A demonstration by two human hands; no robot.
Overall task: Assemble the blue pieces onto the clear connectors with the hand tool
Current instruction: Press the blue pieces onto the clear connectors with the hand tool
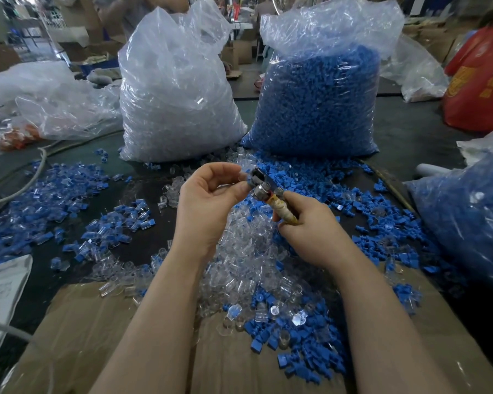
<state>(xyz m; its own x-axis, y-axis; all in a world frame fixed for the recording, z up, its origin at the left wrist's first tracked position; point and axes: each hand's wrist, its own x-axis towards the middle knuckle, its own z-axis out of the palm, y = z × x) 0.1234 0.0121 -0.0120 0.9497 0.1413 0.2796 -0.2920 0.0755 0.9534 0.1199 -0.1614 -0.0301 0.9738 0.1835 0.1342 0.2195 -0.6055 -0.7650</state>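
A dark green worktable (404,132) fronts a cluttered workshop: brown cardboard boxes (77,46) stacked behind, a white metal rack (56,22), dim daylight.

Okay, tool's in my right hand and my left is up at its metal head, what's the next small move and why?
Probably press the piece home: the left hand pinches something small at the hand tool head, the right hand grips its handle. What the piece is cannot be told.

1. Our left hand (208,206) is raised, palm toward us, fingers curled, thumb and fingertips pinched together.
2. Our right hand (310,231) is fisted, knuckles up, grip tight.
3. Both bare forearms angle inward, hands nearly touching.
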